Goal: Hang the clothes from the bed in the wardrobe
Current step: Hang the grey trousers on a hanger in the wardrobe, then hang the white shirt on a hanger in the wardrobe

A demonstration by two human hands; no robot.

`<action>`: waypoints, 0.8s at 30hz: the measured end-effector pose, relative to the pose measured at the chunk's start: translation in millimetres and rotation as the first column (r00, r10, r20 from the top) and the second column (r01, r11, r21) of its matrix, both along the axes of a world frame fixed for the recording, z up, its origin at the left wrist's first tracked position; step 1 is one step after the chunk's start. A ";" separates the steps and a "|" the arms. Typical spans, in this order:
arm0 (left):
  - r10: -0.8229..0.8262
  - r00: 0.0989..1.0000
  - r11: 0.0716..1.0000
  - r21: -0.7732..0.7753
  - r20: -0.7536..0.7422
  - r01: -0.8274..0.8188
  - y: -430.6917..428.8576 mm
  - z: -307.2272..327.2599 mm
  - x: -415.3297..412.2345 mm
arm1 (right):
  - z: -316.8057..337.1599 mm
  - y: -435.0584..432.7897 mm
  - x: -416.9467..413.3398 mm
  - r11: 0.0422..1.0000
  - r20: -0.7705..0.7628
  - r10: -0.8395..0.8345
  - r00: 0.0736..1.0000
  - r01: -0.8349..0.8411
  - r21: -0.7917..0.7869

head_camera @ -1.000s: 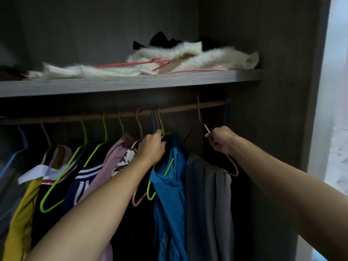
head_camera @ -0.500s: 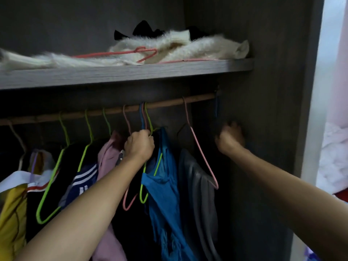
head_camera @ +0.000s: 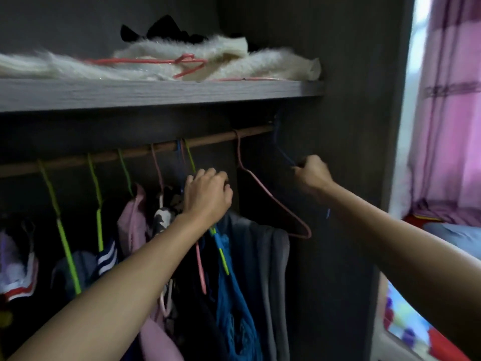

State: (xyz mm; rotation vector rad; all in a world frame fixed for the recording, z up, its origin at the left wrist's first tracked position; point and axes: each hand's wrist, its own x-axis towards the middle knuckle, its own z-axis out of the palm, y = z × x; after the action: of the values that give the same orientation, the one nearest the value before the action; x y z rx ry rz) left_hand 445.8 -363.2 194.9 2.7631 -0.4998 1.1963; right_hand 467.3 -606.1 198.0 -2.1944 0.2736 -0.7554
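Nearest the camera, both forearms reach into the wardrobe. The left hand has its fingers curled round the necks of the bunched hangers. Below it hang a green hanger and a blue top. Just right of that hand a grey garment hangs under a pink hanger, which sits between the two hands.

Farther in, the right hand pinches the wire of a blue hanger hooked at the right end of the wooden rail. That hanger looks bare, though the corner is dark. Above both hands, a shelf carries a white furry garment and a red hanger.

The step in hand appears to be fetching a free hanger while the left hand keeps the hung clothes aside. Next, the hook must be lifted up and off the rail, clear of the pink hanger, then carried to the bed, which is low and to the right of the right hand. The clothes on it cannot be made out.
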 end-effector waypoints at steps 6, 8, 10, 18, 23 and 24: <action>-0.204 0.974 0.973 -0.131 -0.095 0.190 -59.5 -1.2 -28.5 | -19.6 -53.8 -105.9 0.980 -0.038 -0.038 0.999 0.030 -0.198; -0.258 0.960 0.959 -0.150 -0.106 0.241 -84.5 -4.1 -42.8 | -28.5 -76.2 -150.7 0.946 -0.030 -0.110 0.993 0.095 -0.309; -0.294 0.950 0.949 -0.151 -0.108 0.276 -112.9 -8.5 -60.5 | -38.7 -103.4 -196.1 0.894 -0.003 -0.215 0.977 0.196 -0.402; -0.411 0.896 0.908 -0.169 -0.171 0.384 -248.1 -49.8 -165.5 | -88.1 -248.5 -379.6 0.849 -0.077 -0.330 0.941 0.261 -0.460; -0.479 0.841 0.877 -0.177 -0.253 0.446 -343.2 -85.4 -232.4 | -112.7 -343.2 -498.1 0.812 -0.086 -0.463 0.882 0.384 -0.440; -0.493 0.827 0.870 -0.168 -0.269 0.464 -362.1 -92.0 -243.6 | -117.0 -359.5 -519.2 0.802 -0.083 -0.487 0.870 0.407 -0.438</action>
State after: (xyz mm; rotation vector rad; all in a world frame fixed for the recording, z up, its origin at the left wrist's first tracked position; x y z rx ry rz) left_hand 202.2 -725.3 102.8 2.4491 -0.9934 0.6438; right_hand -52.0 -965.7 81.0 -2.6464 0.8289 -0.9207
